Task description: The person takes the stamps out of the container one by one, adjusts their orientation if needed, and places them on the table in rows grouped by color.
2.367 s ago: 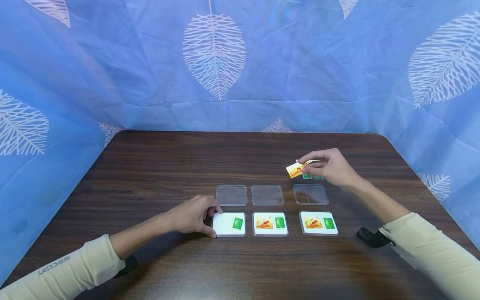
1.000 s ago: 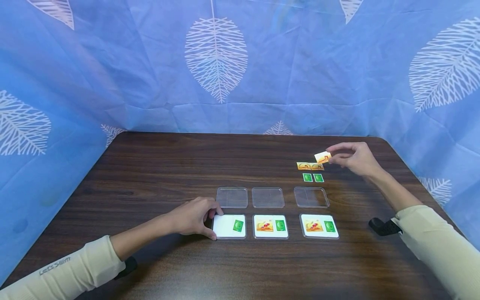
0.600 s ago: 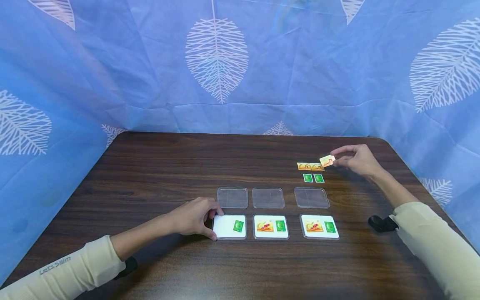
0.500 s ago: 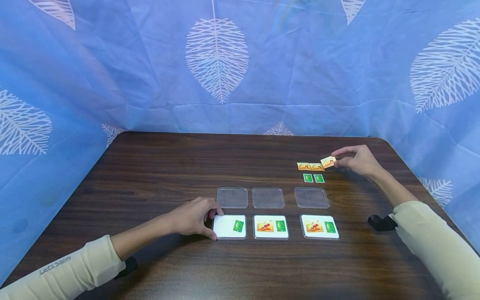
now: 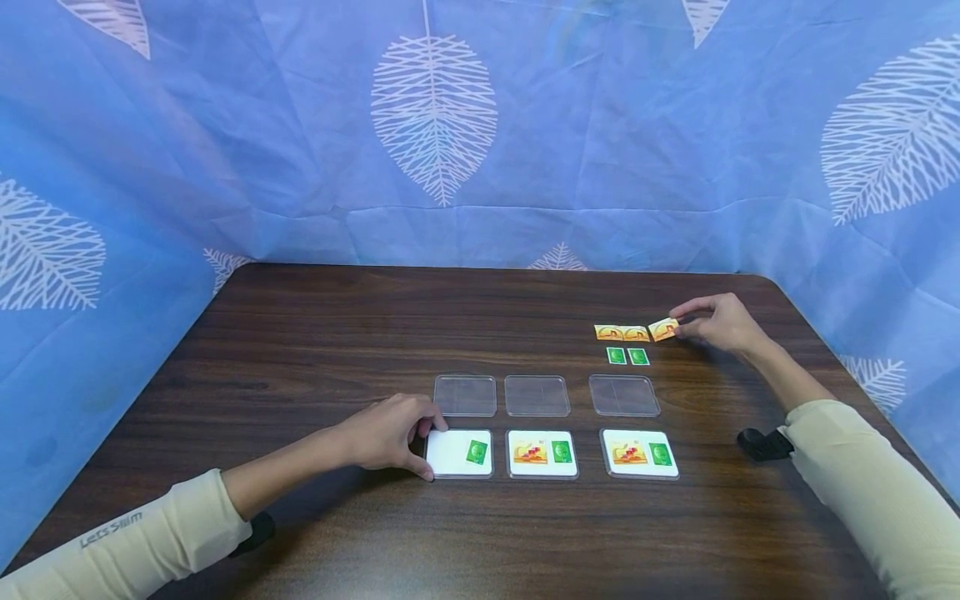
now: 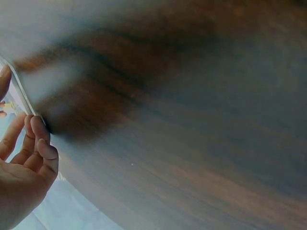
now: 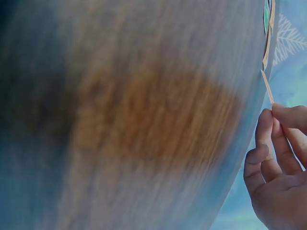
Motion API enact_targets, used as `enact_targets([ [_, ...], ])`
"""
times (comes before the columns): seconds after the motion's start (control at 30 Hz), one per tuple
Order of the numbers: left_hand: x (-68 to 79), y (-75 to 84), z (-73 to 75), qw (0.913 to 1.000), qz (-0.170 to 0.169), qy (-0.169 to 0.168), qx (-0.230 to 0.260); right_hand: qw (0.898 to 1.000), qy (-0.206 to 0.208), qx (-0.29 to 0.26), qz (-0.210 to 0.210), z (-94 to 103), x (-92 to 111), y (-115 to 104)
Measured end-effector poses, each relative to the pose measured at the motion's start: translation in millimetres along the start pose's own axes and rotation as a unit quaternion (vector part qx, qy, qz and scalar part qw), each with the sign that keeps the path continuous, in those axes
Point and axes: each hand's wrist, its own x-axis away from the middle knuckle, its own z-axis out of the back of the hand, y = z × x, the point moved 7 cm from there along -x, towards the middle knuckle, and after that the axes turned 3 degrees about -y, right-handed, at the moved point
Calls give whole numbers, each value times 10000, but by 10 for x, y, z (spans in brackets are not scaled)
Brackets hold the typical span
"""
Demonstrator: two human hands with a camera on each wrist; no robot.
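In the head view, my left hand holds the left side of a clear plastic case. Its thumb is at the near corner and a finger at the far corner. Inside lies a white card bearing one tilted green stamp. At the back right, my right hand pinches the right edge of a yellow-orange stamp, tilted beside a row of two yellow stamps. The right wrist view shows the pinched stamp edge-on, between thumb and fingertip.
Two further cases, a middle one and a right one, each contain a white card with one yellow and one green stamp. Behind the cases lie three clear lids. Two loose green stamps lie beyond the right lid.
My right hand has moved back and right with the pinched stamp, then lowered it towards the table beside the two yellow stamps, which now lie uncovered. My left hand has stayed on the case.
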Motion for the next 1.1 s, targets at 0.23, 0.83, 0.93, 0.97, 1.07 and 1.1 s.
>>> enact_targets([
  [0.23, 0, -8, -2, 10000, 62, -7, 49, 9995, -63, 301, 101, -16, -21, -27],
  [0.83, 2, -1, -2, 10000, -25, 0, 91, 9973, -110, 725, 63, -64, -43, 6],
  [0.93, 6, 2, -1, 9999, -20, 12, 99, 9962, -120, 860, 74, -64, -54, -9],
  [0.97, 8, 4, -2, 9999, -19, 15, 108, 9959, -122, 899, 72, -64, -58, -12],
  [1.07, 11, 8, -4, 9999, -43, 32, 92, 9952, -139, 972, 36, -68, -63, -21],
  [1.1, 13, 11, -2, 9999, -40, 37, 103, 9951, -152, 973, 16, -70, -64, -20],
])
